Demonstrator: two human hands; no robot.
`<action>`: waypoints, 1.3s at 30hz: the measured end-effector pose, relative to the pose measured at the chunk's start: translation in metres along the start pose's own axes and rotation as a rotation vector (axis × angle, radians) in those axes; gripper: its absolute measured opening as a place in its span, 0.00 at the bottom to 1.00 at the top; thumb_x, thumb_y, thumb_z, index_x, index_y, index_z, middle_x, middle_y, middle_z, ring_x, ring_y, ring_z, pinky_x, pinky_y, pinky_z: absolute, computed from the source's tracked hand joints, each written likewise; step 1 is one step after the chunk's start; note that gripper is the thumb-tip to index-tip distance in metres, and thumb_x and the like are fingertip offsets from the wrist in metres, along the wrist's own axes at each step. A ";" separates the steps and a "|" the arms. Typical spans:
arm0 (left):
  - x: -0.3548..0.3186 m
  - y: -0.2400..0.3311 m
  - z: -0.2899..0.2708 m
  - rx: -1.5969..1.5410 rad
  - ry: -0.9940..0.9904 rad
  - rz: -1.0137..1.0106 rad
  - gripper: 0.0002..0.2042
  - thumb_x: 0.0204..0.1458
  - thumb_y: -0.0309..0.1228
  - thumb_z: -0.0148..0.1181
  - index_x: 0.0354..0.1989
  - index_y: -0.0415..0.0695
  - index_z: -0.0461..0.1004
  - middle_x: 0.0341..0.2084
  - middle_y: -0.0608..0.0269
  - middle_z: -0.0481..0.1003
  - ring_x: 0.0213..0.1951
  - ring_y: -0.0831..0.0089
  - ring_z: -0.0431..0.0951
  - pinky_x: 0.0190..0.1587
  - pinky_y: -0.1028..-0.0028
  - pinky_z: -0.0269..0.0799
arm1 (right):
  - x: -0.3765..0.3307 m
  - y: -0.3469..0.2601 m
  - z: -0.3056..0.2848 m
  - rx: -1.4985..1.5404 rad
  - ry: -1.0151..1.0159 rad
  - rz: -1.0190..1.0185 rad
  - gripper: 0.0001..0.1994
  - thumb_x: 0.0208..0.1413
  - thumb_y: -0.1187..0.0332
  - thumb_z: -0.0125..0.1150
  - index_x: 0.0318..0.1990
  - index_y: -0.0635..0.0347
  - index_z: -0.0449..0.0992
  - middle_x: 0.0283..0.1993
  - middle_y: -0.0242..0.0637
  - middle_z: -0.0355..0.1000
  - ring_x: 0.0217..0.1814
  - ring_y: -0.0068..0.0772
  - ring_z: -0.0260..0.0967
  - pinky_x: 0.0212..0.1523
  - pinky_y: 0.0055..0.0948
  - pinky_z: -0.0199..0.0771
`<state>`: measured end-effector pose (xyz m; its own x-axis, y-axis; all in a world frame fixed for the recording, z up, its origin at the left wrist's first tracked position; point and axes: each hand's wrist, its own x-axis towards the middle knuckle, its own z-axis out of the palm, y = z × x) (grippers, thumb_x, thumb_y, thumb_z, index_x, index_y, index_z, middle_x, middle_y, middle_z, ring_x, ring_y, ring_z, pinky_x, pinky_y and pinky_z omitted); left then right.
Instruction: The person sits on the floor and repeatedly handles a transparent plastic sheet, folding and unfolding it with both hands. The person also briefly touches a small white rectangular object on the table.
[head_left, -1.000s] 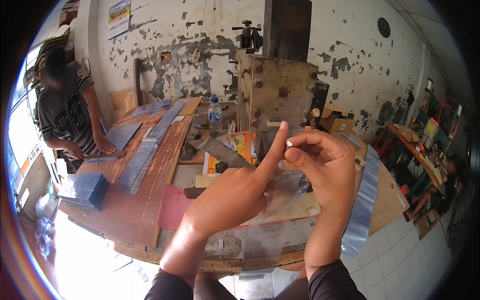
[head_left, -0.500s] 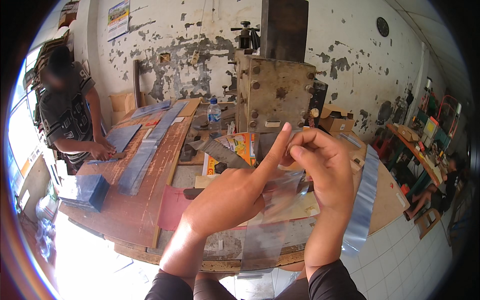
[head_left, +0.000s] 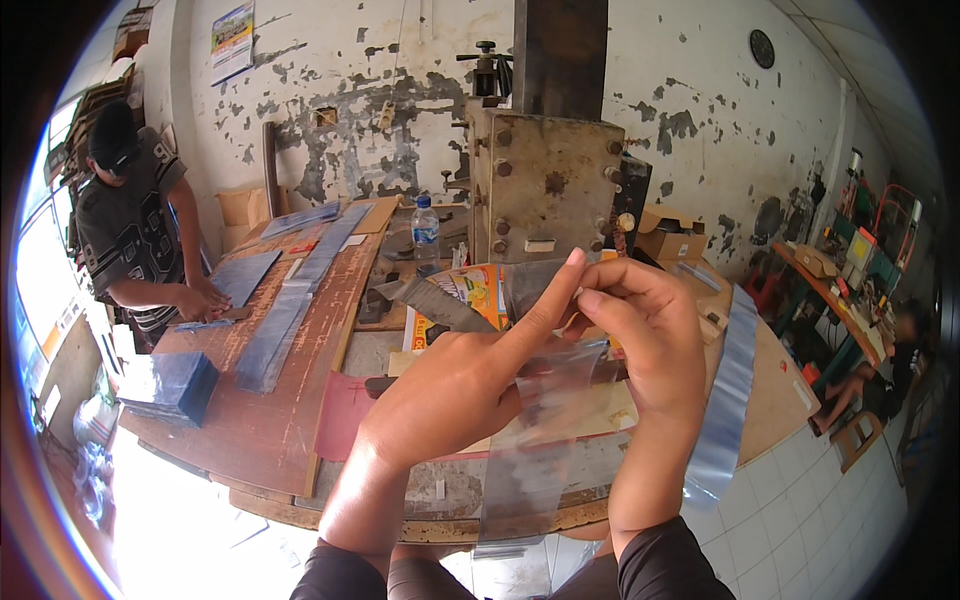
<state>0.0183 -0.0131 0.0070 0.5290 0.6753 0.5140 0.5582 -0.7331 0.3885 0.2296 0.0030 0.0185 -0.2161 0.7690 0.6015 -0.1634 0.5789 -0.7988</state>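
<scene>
My left hand (head_left: 455, 390) has its index finger stretched up and its other fingers curled in by a clear plastic film strip (head_left: 528, 455). The strip runs below both hands and hangs over the table's near edge. My right hand (head_left: 645, 335) is closed in a pinch at the tip of the left index finger. Whatever small piece sits in that pinch is too small to make out. Beneath the hands lie a dark flat bar (head_left: 382, 386), partly hidden, and pale sheets. A worn metal press (head_left: 550, 190) stands just beyond.
A bluish plastic strip (head_left: 722, 400) lies to the right. On the left board are long film strips (head_left: 290, 310) and a stack of plastic sheets (head_left: 180, 388). A water bottle (head_left: 425, 235) stands by the press. One person (head_left: 140, 220) works at the left; another sits far right.
My hands keep nearly the same pose, the fingertips shifting only slightly. The film beneath them has settled lower and flatter. The view has shifted a little.
</scene>
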 end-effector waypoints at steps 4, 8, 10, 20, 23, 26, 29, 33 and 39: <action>0.001 0.000 -0.003 0.031 -0.017 -0.007 0.56 0.47 0.15 0.67 0.84 0.58 0.45 0.49 0.51 0.85 0.48 0.48 0.86 0.52 0.56 0.85 | 0.000 -0.001 -0.003 0.001 -0.011 -0.009 0.08 0.68 0.75 0.62 0.45 0.74 0.82 0.41 0.40 0.83 0.44 0.27 0.81 0.47 0.27 0.82; 0.001 -0.002 -0.001 0.005 -0.013 0.002 0.55 0.47 0.16 0.67 0.84 0.59 0.45 0.50 0.51 0.85 0.48 0.49 0.87 0.51 0.57 0.85 | 0.000 0.001 -0.003 0.014 -0.012 -0.034 0.08 0.68 0.75 0.63 0.45 0.74 0.82 0.40 0.40 0.83 0.43 0.27 0.81 0.47 0.27 0.81; 0.001 -0.001 -0.002 0.022 -0.016 -0.011 0.55 0.47 0.16 0.67 0.84 0.59 0.45 0.50 0.51 0.85 0.47 0.49 0.87 0.50 0.57 0.86 | 0.000 0.001 -0.003 0.015 -0.010 -0.036 0.08 0.68 0.74 0.63 0.45 0.74 0.83 0.40 0.41 0.83 0.43 0.27 0.81 0.47 0.27 0.81; -0.002 0.001 -0.001 0.120 0.027 0.015 0.55 0.47 0.17 0.71 0.84 0.59 0.47 0.48 0.51 0.85 0.44 0.49 0.87 0.44 0.57 0.86 | -0.002 0.000 -0.002 -0.015 0.004 -0.042 0.09 0.67 0.74 0.65 0.47 0.74 0.83 0.41 0.41 0.83 0.44 0.28 0.82 0.48 0.28 0.83; 0.000 -0.001 0.003 0.128 0.036 0.036 0.55 0.48 0.19 0.73 0.84 0.58 0.47 0.48 0.52 0.85 0.42 0.49 0.87 0.44 0.57 0.86 | -0.004 0.000 -0.003 -0.027 0.015 -0.037 0.09 0.68 0.74 0.65 0.47 0.75 0.83 0.41 0.42 0.84 0.44 0.29 0.83 0.48 0.28 0.84; 0.000 -0.001 0.004 0.145 0.032 0.031 0.55 0.48 0.21 0.74 0.84 0.58 0.48 0.48 0.52 0.86 0.41 0.49 0.87 0.42 0.57 0.85 | -0.005 0.000 -0.004 -0.037 0.017 -0.044 0.09 0.68 0.75 0.65 0.47 0.75 0.82 0.41 0.42 0.84 0.45 0.29 0.83 0.49 0.28 0.84; 0.000 0.000 0.004 0.148 0.020 0.014 0.55 0.48 0.21 0.74 0.83 0.59 0.48 0.47 0.53 0.86 0.38 0.48 0.87 0.40 0.57 0.85 | -0.005 0.000 -0.004 -0.036 0.018 -0.054 0.09 0.68 0.75 0.65 0.47 0.74 0.82 0.41 0.42 0.84 0.45 0.29 0.83 0.49 0.28 0.84; -0.001 -0.002 0.005 0.164 0.029 0.021 0.55 0.47 0.22 0.75 0.84 0.59 0.48 0.45 0.53 0.86 0.36 0.48 0.87 0.38 0.56 0.84 | -0.005 0.001 -0.003 -0.042 0.032 -0.059 0.09 0.68 0.74 0.65 0.46 0.74 0.83 0.40 0.41 0.84 0.43 0.27 0.83 0.48 0.27 0.84; -0.001 -0.001 0.005 0.164 0.054 0.045 0.56 0.46 0.21 0.75 0.83 0.59 0.48 0.44 0.53 0.86 0.34 0.47 0.86 0.37 0.55 0.83 | -0.006 0.001 0.001 -0.055 0.069 -0.067 0.08 0.67 0.73 0.66 0.45 0.72 0.83 0.39 0.40 0.84 0.41 0.24 0.81 0.45 0.24 0.81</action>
<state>0.0205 -0.0126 0.0021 0.5227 0.6336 0.5703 0.6340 -0.7362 0.2368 0.2295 -0.0013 0.0137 -0.1395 0.7435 0.6540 -0.1216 0.6426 -0.7565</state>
